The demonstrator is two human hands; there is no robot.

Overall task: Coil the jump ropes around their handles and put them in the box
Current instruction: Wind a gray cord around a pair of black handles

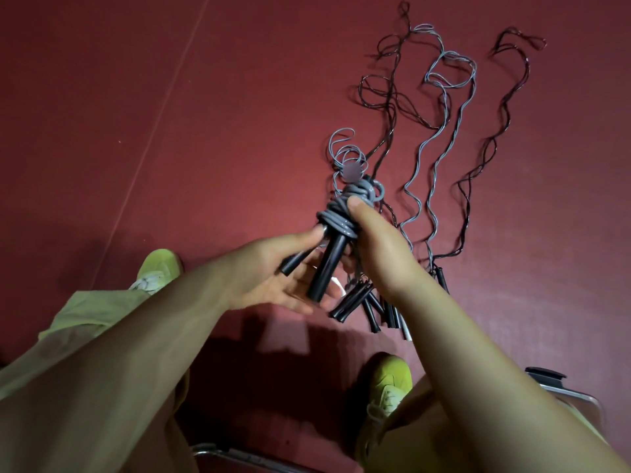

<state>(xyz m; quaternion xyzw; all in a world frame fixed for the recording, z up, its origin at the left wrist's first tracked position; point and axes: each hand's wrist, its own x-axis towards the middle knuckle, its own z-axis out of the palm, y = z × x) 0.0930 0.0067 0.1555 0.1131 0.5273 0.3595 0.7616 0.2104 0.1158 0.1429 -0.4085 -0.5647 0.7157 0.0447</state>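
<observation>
Dark red floor (205, 148), smooth and matte, with a thin pale seam running diagonally across it left of the held bundle. Both forearms reach forward and down, bare, meeting over the floor. Left hand (273, 278) palm-up under the bundle, fingers (300, 303) loosely extended beneath the handles, thumb pressed against the lowest turns of cord. Right hand (379, 247) comes in from the right, curled round the wound part, thumb on top of the coil. Grey jump rope (341, 213) held between the two hands: glossy round grey cord wound in tight turns round the upper ends of two smooth black cylindrical handles (326, 264), which splay downward. A short length of loose grey loops trails beyond the bundle onto the floor. Right of and beyond the bundle lie uncoiled ropes (440, 138), wavy, some grey, some dark; their black handles (372, 305) cluster on the floor just below the right hand. Yellow-green shoes (389, 380) and pale olive trousers (85, 336) nearer the camera. Bottom right of the bundle, a metal-edged object (563, 390), partly hidden; cannot tell what it is.
</observation>
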